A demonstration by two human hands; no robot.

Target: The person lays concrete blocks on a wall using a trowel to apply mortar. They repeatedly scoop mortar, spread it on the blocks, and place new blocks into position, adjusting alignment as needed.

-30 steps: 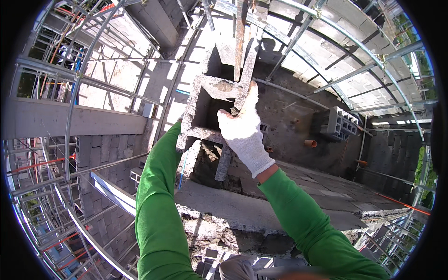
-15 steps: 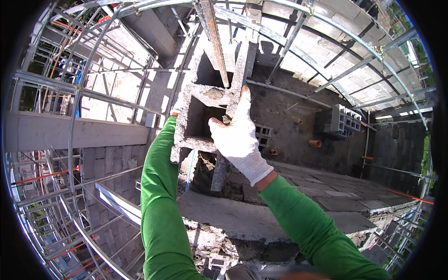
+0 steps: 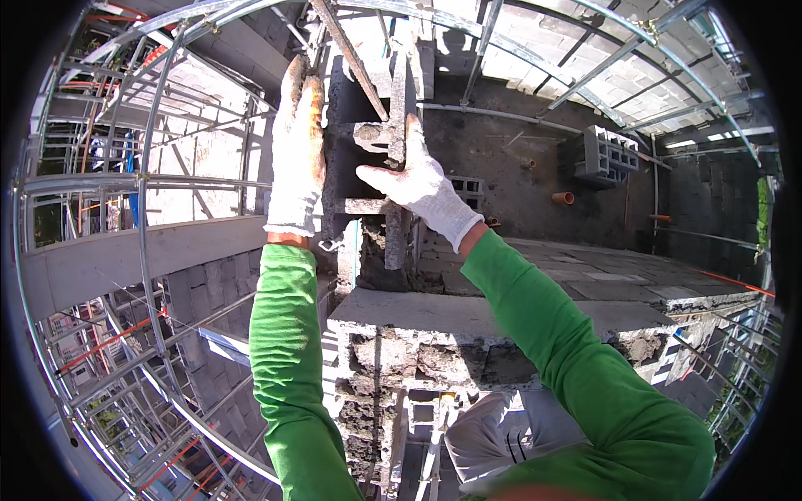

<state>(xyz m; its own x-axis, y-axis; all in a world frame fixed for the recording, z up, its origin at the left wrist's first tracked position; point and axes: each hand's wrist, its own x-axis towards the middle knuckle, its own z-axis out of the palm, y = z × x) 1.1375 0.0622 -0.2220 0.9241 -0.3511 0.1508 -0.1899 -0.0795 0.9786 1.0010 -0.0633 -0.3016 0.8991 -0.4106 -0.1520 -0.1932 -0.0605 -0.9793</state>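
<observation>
Concrete block (image 3: pixel 369 132) | rough, hollow | knit-gloved left hand (image 3: pixel 299 154) outstretched flat alongside | right hand (image 3: pixel 419 181) gripping its wall

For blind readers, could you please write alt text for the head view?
A hollow concrete block lies between a gloved left hand, stretched alongside, and a gloved right hand spanning one wall. A rusty rebar slants over it, amid scaffold poles.

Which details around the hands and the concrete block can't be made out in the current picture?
All in the head view:
- Left hand: its palm side faces away from the camera, so its pressure on the concrete block cannot be told.
- Right hand: some fingers are hidden behind the hand itself.
- Block cavities: their depths are lost in dark shadow.
- Rusty rod: upper end cut off by the top edge.
</observation>
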